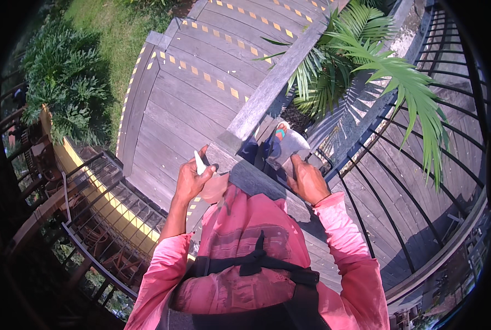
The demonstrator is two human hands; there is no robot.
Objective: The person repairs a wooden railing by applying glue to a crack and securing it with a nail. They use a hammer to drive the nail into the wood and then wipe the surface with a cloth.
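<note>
Over the near end of a grey wooden rail (259, 179), my left hand (189, 179) is closed round a white pointed piece (199, 162), which sticks up between thumb and fingers. Below its fingers hangs a flat pinkish-brown piece (215, 188); I cannot tell whether both are one thing. My right hand (310, 180), on the other side of the rail, is closed with the fingers curled. At its fingertips is a pale grey, round-edged piece (294, 145), seemingly pinched there, its kind unclear. Shadow hides part of that grip.
The wooden rail (284, 77) runs away from me beside plank steps (190, 102) edged with yellow marks. Palm fronds (405, 82) overhang at right, above black metal bars (410, 203). A sandalled foot (280, 131) shows beyond the rail. Bushes (72, 82) stand far left.
</note>
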